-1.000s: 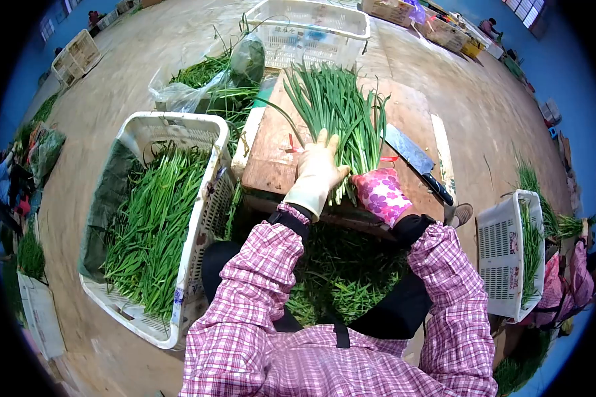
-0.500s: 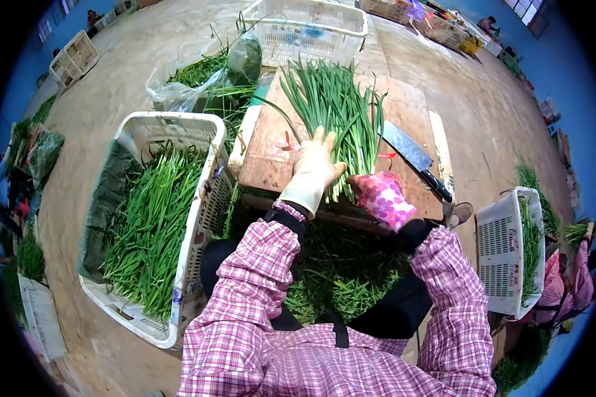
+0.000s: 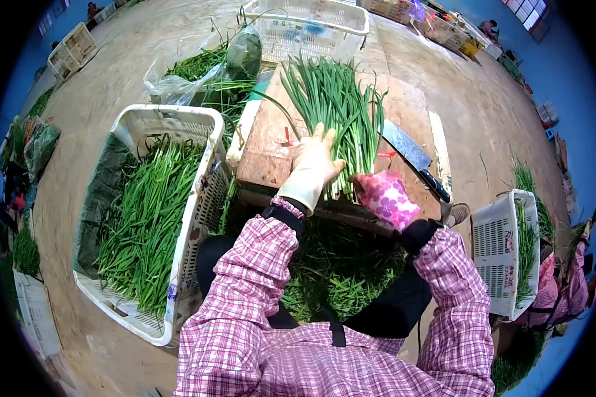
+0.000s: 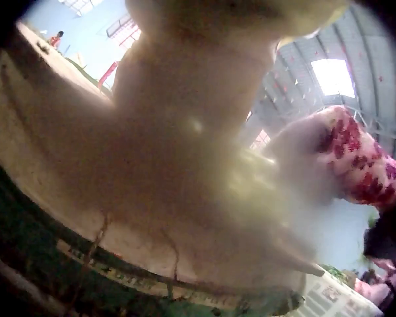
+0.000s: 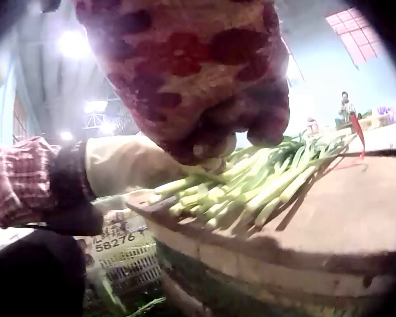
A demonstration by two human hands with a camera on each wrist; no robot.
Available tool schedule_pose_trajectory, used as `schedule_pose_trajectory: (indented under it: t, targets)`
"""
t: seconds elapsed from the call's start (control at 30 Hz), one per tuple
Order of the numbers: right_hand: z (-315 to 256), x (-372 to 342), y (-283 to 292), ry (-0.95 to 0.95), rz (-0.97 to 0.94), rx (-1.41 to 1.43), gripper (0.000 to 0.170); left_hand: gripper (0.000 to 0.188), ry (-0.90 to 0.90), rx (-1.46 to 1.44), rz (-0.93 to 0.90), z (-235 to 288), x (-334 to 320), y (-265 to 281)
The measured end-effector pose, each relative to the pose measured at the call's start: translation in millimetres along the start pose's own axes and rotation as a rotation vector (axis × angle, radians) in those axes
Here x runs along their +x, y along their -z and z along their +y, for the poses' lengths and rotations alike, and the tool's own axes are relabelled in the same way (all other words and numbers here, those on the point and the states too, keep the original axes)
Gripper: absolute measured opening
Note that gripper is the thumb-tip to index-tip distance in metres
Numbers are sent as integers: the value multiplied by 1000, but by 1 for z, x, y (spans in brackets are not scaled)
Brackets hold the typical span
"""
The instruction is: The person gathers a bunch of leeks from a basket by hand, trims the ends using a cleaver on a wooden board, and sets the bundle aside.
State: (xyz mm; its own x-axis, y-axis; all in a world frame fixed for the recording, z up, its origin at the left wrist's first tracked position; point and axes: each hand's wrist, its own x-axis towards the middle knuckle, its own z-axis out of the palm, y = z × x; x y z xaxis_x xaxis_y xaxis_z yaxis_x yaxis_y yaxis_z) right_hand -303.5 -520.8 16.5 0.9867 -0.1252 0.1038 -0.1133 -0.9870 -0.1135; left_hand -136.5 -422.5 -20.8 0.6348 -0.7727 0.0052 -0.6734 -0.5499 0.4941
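Observation:
A bunch of garlic chives [image 3: 341, 109] lies on a wooden board [image 3: 265, 155], leaves pointing away and pale stem ends at the near edge. My left hand [image 3: 311, 165], in a cream rubber glove, rests on the bunch's left side with fingers extended and thumb across the stems. At the stem ends is my right hand [image 3: 385, 197], in a pink flowered glove. The right wrist view shows its curled fingertips [image 5: 208, 148] pinching at the pale stems [image 5: 251, 198]. A red tie [image 3: 289, 137] passes under the bunch. Right of it lies a cleaver [image 3: 410, 152].
A white crate [image 3: 195, 218] full of chives stands at my left. Behind it are more chives in a plastic bag [image 3: 179, 89] and another white crate [image 3: 304, 40]. A third crate [image 3: 496, 251] stands on the right. Loose greens [image 3: 338, 291] lie below the board.
My right hand has drawn slightly toward me and right at the stem ends, its wrist turning. The left hand stays on the bunch. The view has shifted a little.

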Motion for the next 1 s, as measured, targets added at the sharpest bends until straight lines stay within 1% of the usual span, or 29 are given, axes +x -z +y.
schedule_pose_trajectory:
  t: [0.03,0.13,0.17,0.27,0.3,0.4,0.43,0.47,0.5,0.53,0.6,0.67,0.7,0.73,0.8,0.83,0.87,0.93,1.0]
  targets:
    - [1,9,-1,-24,-104,-76,9,85,12,6,-24,2,0,3]
    - [2,26,-2,160,-185,-261,12,85,14,-13,-24,2,0,4]
    - [4,31,-1,196,-223,-310,10,86,13,-7,-22,1,0,3]
    - [3,38,7,333,-244,-310,11,86,6,1,-11,0,-1,0]
    - [3,41,8,310,-286,-323,13,86,9,0,-1,0,0,0]
    - [1,41,10,289,-356,-226,16,87,12,6,-19,0,1,0]
    - [4,29,9,219,-311,34,16,87,12,14,-23,-1,1,-1]
    - [-1,19,5,208,-453,57,16,87,12,18,-23,-1,2,-1]
    - [-4,-8,-3,267,-459,188,17,87,14,19,-22,-1,3,-2]
    - [-27,-20,9,357,-634,173,18,86,17,20,-20,-1,4,-2]
    - [-52,-39,12,310,-819,125,18,85,16,35,-23,-1,4,-2]
    - [-53,-37,4,-54,-374,-48,24,82,-1,64,-1,0,1,-1]
    - [-47,-33,5,-66,-149,23,21,84,-4,8,-5,-1,1,0]
    - [-35,-22,-7,-26,-21,23,11,84,-2,3,-10,0,1,1]
    - [-35,-14,-27,-93,-118,-189,8,85,3,-1,-22,2,-2,4]
    - [-46,-22,-20,31,-23,-100,11,85,6,-1,-14,1,-1,3]
    - [-55,-23,-13,-62,-345,-123,13,85,8,0,-11,0,0,1]
    - [-66,-22,19,-169,-500,-25,19,83,-4,-37,4,-1,-1,0]
    - [-32,-28,12,-437,-77,157,35,83,-30,-73,36,-2,-1,-4]
